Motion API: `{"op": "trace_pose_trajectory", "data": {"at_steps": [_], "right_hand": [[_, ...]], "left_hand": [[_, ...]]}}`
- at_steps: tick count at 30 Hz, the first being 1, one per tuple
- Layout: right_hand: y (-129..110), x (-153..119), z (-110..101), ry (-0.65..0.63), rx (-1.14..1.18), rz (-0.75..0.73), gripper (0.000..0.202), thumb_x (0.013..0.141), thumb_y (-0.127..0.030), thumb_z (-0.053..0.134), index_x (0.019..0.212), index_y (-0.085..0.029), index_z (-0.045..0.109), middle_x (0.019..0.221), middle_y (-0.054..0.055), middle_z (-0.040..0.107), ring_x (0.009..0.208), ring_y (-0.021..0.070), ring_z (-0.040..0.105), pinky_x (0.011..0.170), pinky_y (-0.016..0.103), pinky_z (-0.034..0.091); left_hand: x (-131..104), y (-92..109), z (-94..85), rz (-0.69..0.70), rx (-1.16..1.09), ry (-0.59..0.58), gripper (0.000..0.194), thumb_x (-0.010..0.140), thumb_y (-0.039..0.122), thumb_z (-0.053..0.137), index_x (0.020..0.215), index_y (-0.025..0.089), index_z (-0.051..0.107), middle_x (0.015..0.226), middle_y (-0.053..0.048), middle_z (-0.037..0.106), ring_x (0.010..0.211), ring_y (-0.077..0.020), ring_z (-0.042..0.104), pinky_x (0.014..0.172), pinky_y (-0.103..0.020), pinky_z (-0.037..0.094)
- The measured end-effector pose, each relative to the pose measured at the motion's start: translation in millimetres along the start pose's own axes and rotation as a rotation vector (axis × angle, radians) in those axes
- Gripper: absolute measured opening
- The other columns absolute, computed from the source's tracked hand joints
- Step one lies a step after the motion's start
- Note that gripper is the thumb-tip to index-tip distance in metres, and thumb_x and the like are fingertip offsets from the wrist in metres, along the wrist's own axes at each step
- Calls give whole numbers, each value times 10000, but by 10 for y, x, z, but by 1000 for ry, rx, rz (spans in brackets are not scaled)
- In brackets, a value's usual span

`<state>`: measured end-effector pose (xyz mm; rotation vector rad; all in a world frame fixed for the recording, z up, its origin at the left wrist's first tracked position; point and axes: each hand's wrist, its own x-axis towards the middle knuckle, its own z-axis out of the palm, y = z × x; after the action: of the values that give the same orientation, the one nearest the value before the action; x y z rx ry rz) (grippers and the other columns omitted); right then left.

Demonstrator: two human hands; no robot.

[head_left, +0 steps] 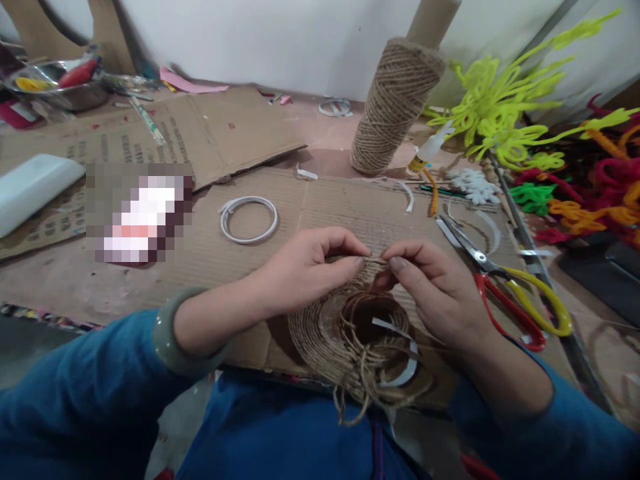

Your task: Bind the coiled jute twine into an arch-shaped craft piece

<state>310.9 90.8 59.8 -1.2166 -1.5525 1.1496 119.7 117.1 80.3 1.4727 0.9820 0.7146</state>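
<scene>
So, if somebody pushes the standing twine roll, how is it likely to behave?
The twine roll may tip rather than slide, because it stands tall on one end. Once fallen, it could roll, since its body is round. Its rough, fibrous surface probably does not slip easily.

One twine coil [315, 333], one twine spool [397, 103], one bangle [167, 333] (scissors [481, 258]: one pair).

Work setting: a plain, whitish wall [280, 40] rises behind the table [100, 287], whose dull pink top is scuffed and spotted. A dark line [545, 39] slants up the wall behind the table's right part; grey floor [185, 420] shows below its near edge. Diffuse light casts soft shadows on the table.
</scene>
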Motion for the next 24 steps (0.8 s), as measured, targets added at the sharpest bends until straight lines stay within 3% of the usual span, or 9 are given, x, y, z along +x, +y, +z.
{"op": "trace_pose_trajectory", "data": {"at_steps": [3,9,18,21,24], "right_hand": [[15,-24,6,-7,-30,-35,63,915,-269,536,902,-245,593,671,-27,674,618,109,651,581,225,530],[24,-22,4,0,-94,-26,58,909,-248,538,911,-237,594,718,-15,691,656,114,662,613,239,539],[-27,11,20,-56,292,208,169,851,-392,608,858,-228,568,626,-25,658,552,118,650,527,225,542],[-53,16,58,-106,352,328,193,808,-374,642,841,-218,533,559,-46,613,467,106,605,455,209,503],[-89,18,95,-99,348,357,182,790,-334,638,825,-218,501,544,-58,598,448,90,583,428,183,470]], "left_hand": [[3,-24,2,51,5,-2,181,792,207,593,937,141,678,803,-12,694,712,-113,592,662,-231,469],[-1,-3,10,71,92,16,177,795,148,559,866,126,719,770,-13,716,689,-106,604,643,-208,467],[-23,-5,-1,182,185,-3,188,809,108,526,882,124,698,846,-11,741,755,-101,640,689,-193,473],[-35,7,15,177,193,-3,179,811,120,530,874,133,696,850,-13,743,777,-113,652,716,-208,479],[-43,14,33,142,165,-9,168,818,146,534,873,140,693,844,-10,740,777,-118,650,721,-217,476]]}}
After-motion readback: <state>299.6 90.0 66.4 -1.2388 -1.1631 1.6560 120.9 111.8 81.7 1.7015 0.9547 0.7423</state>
